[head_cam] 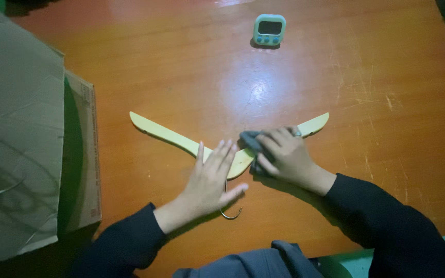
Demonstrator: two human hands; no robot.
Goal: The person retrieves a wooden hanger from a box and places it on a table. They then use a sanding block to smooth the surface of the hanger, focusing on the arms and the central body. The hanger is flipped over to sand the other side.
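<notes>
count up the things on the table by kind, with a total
wooden clothes hanger: 1
grey cloth: 1
digital timer: 1
cardboard box: 1
total: 4

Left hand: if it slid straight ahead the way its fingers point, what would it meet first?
The left hand already lies on the pale wooden hanger. Beyond that, bare orange table; the small teal timer probably lies right of that line.

Hanger [166,135]: pale wood, flat on the table, arms spread toward the far left and far right, metal hook [231,213] toward the person. Cloth [252,140]: dark grey, bunched, resting on the right arm near the centre.
</notes>
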